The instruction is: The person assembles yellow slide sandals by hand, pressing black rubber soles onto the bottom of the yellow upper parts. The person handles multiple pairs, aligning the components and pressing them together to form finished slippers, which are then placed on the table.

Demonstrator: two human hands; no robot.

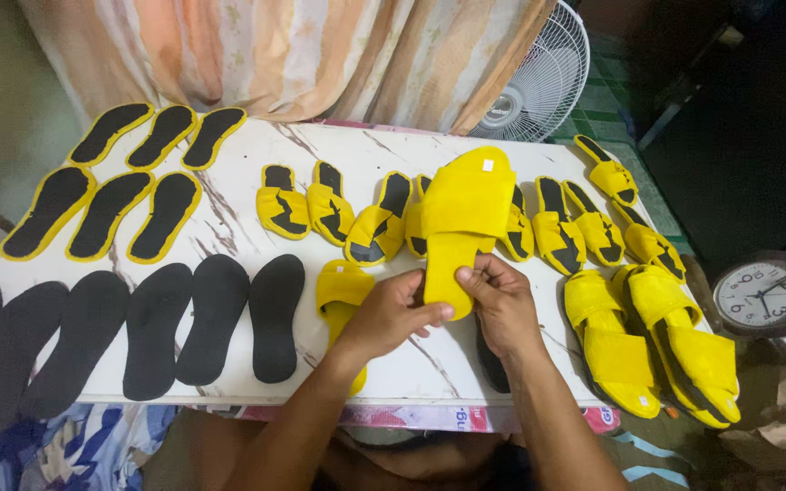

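A yellow slipper [462,227] is pinched at its heel by the left hand [391,314] and right hand [502,305], above the marble table [229,227], among black soles [216,318] and yellow uppers [338,211].

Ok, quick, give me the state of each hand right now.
Left hand: closed on the heel end of the yellow slipper.
Right hand: closed on the same slipper's heel end, thumb on top.

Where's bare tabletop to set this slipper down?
Bare marble shows between the right hand and the finished slippers, and near the front edge under the left hand. The upper strap row and black soles are crowded.
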